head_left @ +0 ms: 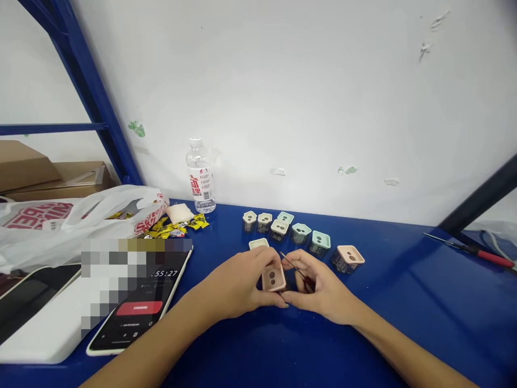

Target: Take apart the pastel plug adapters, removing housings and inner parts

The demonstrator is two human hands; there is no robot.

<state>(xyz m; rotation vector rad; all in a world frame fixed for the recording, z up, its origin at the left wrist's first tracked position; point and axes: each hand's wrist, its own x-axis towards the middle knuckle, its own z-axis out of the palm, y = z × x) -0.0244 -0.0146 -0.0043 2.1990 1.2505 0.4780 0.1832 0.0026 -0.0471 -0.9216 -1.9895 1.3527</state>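
My left hand (242, 283) is closed around a small pink square part (273, 278) with two round holes, held just above the blue tabletop (404, 323). My right hand (319, 288) meets it from the right, fingers pinched on a thin dark tool (293, 265) whose tip points up and left over the part. Just behind my hands lie several similar small parts, cream (249, 220) and mint green (320, 242), plus another pink one (348, 257) to the right.
A phone (139, 310) with a running timer lies at the left beside a white tablet (40, 328). A water bottle (201, 178), yellow wrappers (169, 229) and a plastic bag (81, 215) stand at the back left. A red-handled screwdriver (476, 250) lies far right.
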